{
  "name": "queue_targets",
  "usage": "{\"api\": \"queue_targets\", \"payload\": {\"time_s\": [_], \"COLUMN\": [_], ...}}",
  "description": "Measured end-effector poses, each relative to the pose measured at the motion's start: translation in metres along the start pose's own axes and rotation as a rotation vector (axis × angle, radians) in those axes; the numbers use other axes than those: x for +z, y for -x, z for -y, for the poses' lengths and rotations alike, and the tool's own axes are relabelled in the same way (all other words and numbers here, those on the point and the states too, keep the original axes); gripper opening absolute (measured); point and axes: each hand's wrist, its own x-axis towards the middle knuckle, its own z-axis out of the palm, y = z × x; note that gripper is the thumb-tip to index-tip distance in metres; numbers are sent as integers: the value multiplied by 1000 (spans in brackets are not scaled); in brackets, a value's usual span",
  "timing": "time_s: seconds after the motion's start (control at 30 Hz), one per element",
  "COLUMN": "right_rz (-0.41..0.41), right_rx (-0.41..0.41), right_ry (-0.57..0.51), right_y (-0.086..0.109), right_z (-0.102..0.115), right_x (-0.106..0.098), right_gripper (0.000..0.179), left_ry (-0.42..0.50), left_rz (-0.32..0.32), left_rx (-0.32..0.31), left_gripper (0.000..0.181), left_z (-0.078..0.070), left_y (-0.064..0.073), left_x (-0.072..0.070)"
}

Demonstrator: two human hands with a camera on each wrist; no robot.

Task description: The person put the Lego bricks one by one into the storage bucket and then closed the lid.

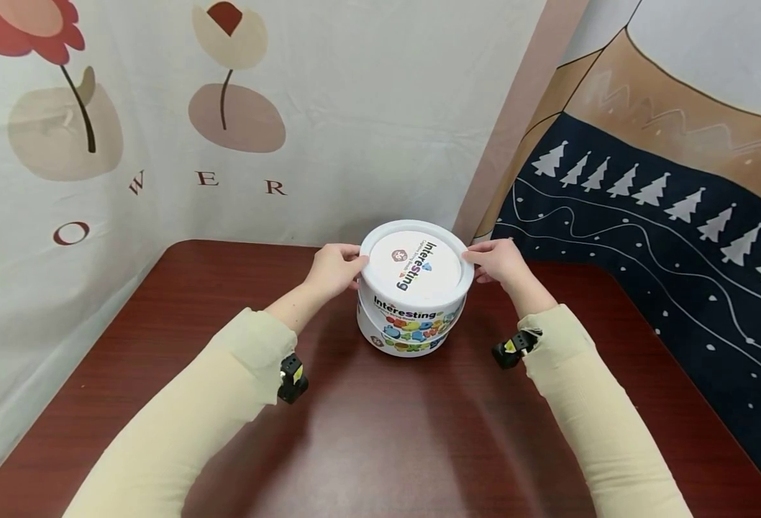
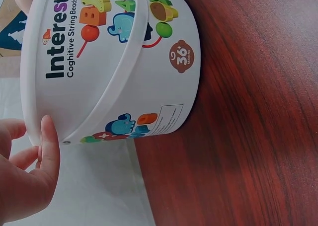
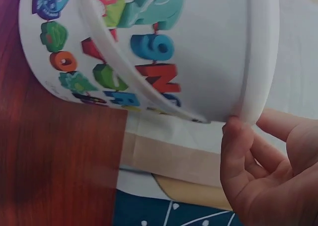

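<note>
A round white bucket printed "Interesting", with colourful string-bead pictures, stands upright near the back of the table. Its white lid sits on top, and a white carrying handle hangs down across its front. At the lid's left edge my left hand pinches the rim, thumb on the upper side and fingertips beneath. On the opposite side my right hand grips the rim in much the same way. The right wrist view shows the fingers touching just under the lid's edge. What the bucket contains is hidden.
The dark red-brown wooden table spreads out in front of the bucket. Close behind it hangs a pale cloth with flower prints. To the right is a navy cloth with white trees. Each sleeve cuff carries a small black camera.
</note>
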Motion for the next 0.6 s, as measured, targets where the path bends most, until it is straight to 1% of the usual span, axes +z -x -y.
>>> {"api": "queue_targets", "payload": {"time_s": [0.1, 0.17, 0.3, 0.4, 0.5, 0.6], "right_rz": [9, 9, 14, 16, 19, 16], "right_rx": [9, 5, 0, 12, 23, 39], "right_ry": [-12, -22, -38, -46, -61, -90], "right_y": [-3, -5, -7, -7, -8, -9], "right_z": [-3, -5, -6, -6, -5, -6], "right_x": [1, 2, 3, 2, 3, 5], "right_gripper": [37, 36, 35, 35, 37, 37], "left_ry": [16, 46, 119, 166, 190, 197], "left_rz": [-3, -8, -12, -5, -5, -7], "left_rx": [-7, -20, -72, -113, -142, -151], "left_gripper": [38, 39, 39, 40, 39, 39], "left_z": [0, -1, 0, 1, 2, 3], "left_y": [0, -1, -3, -5, -6, -7], "left_x": [1, 1, 2, 3, 2, 2]}}
